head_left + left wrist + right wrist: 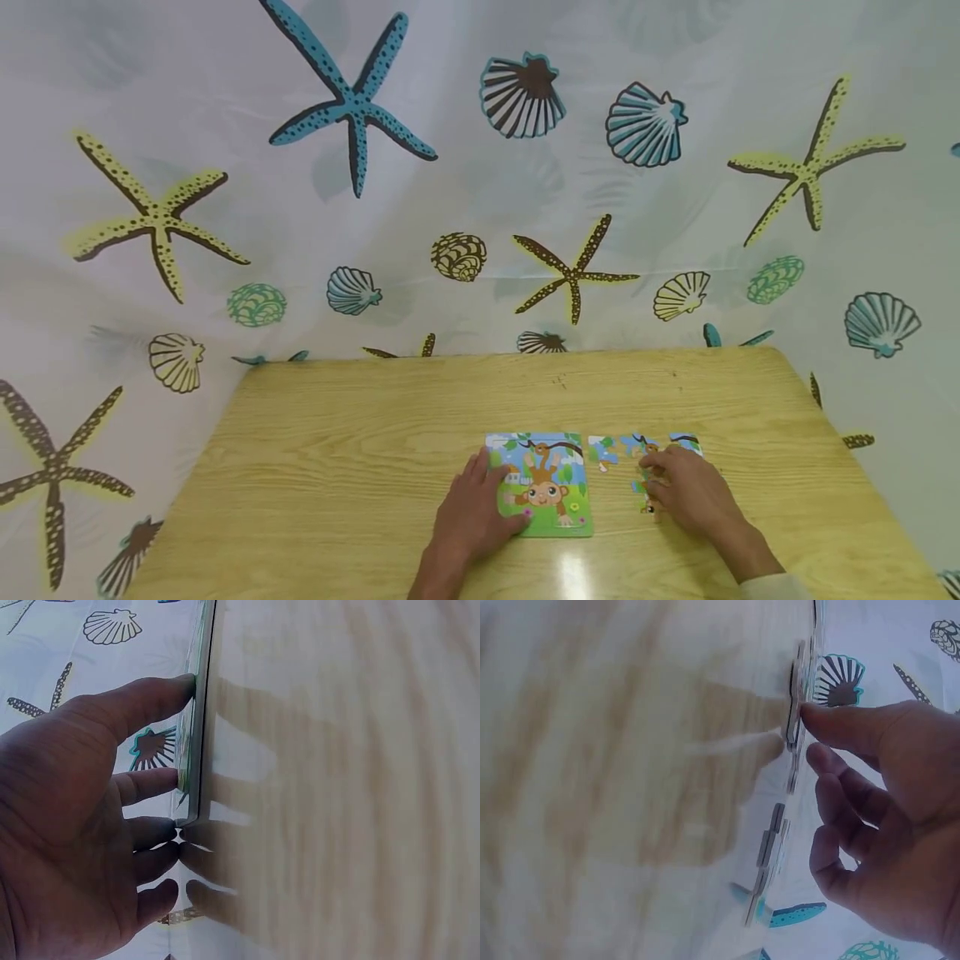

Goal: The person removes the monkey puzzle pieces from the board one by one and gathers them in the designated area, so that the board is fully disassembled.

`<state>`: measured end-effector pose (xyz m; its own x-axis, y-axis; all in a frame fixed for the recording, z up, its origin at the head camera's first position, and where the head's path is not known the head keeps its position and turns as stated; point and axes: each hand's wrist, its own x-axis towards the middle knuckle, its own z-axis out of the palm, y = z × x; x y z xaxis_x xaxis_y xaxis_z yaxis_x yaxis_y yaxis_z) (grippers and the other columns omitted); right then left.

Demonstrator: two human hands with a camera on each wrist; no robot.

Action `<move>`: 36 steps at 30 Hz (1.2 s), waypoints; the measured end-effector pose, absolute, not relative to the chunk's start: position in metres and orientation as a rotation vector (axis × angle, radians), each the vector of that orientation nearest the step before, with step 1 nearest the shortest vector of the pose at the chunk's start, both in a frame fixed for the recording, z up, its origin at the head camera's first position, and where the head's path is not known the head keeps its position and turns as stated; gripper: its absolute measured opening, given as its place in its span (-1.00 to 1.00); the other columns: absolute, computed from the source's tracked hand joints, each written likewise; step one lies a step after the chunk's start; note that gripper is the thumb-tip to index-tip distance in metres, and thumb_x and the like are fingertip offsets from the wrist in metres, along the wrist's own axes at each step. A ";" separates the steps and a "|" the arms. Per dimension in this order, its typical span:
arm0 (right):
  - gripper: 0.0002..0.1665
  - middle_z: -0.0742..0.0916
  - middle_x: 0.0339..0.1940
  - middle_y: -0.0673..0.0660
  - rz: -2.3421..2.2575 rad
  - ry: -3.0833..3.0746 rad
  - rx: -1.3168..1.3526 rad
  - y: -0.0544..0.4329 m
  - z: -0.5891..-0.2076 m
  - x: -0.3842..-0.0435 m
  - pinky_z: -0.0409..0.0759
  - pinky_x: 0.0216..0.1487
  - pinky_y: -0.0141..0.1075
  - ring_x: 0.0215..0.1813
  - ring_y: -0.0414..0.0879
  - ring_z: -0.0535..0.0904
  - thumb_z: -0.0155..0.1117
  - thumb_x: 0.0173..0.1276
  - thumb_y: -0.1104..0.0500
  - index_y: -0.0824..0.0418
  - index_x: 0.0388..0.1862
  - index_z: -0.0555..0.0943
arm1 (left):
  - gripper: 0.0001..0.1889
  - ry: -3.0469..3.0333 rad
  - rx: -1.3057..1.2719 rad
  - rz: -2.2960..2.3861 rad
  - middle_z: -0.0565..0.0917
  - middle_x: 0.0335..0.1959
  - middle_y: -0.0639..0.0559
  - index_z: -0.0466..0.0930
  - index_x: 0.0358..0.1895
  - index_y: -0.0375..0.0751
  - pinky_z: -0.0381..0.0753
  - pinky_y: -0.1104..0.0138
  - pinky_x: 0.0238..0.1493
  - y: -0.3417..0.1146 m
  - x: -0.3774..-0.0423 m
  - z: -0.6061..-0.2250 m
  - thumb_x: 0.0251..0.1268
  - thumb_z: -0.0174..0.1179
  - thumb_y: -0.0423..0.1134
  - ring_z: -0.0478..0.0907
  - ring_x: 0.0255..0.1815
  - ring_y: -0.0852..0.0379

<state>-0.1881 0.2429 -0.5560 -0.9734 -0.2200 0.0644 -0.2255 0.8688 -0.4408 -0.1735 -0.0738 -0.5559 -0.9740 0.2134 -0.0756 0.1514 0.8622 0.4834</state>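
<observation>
My left hand (472, 517) rests on the left side of a picture board (555, 475) with a monkey hanging upside down over green grass. Its thumb and index fingertip touch the board's face, while the other fingers reach past its edge in the left wrist view. To the right of the board lie several jigsaw puzzle pieces (602, 450), some joined into a strip. My right hand (693, 492) is over these pieces, partly hiding them. In the right wrist view its thumb touches a puzzle piece (793, 712); the other fingers bend loosely beside it.
Both the board and the pieces lie on a wood-grain table (337, 467). Behind the table's far edge hangs a white cloth (465, 183) printed with starfish and shells. More puzzle pieces (765, 847) lie in a line below the right thumb in the right wrist view.
</observation>
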 end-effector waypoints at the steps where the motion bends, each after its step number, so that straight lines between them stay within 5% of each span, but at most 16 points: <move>1: -0.72 0.67 -0.29 -0.09 0.682 -3.016 0.362 0.243 -0.556 -0.188 0.64 -0.23 -0.33 -0.23 -0.21 0.59 0.42 0.20 0.12 0.09 -0.10 0.69 | -0.22 2.908 0.279 0.740 0.16 0.52 -0.26 0.43 0.31 -0.18 0.25 -0.11 0.43 -0.074 -0.173 -0.556 0.06 0.35 0.18 0.12 0.52 -0.25; 10: -0.75 0.66 -0.27 -0.05 0.796 -3.021 0.426 0.199 -0.547 -0.196 0.54 -0.30 -0.35 -0.23 -0.21 0.56 0.36 0.24 0.19 0.09 -0.08 0.69 | -0.03 2.809 0.180 0.900 0.04 0.59 -0.09 0.18 0.48 -0.12 0.38 -0.16 0.30 -0.084 -0.179 -0.566 0.04 0.32 0.28 0.09 0.55 -0.16; 20: -0.40 0.59 -0.03 0.07 0.752 -3.090 0.813 0.121 -0.550 -0.216 0.57 -0.18 -0.24 -0.12 -0.15 0.53 0.31 0.31 -0.08 0.15 0.26 0.54 | -0.04 2.768 0.272 0.860 0.06 0.56 -0.21 0.21 0.44 -0.22 0.34 -0.16 0.35 -0.092 -0.177 -0.562 0.01 0.38 0.19 -0.03 0.58 -0.21; 27: -0.36 0.57 -0.12 0.05 0.736 -3.088 0.842 0.097 -0.557 -0.222 0.48 -0.28 -0.33 -0.27 -0.21 0.43 0.40 0.19 -0.17 0.11 0.18 0.60 | -0.04 2.800 0.294 0.796 0.08 0.56 -0.20 0.22 0.44 -0.22 0.42 -0.13 0.29 -0.091 -0.177 -0.560 0.00 0.38 0.19 -0.01 0.58 -0.19; 36: -0.45 0.55 -0.15 0.08 1.016 -3.191 0.620 0.084 -0.552 -0.223 0.50 -0.25 -0.23 -0.22 -0.12 0.44 0.53 0.07 0.01 0.17 0.02 0.61 | -0.01 2.784 0.263 0.828 0.06 0.56 -0.20 0.19 0.45 -0.24 0.39 -0.14 0.32 -0.090 -0.177 -0.560 0.00 0.39 0.19 -0.04 0.59 -0.18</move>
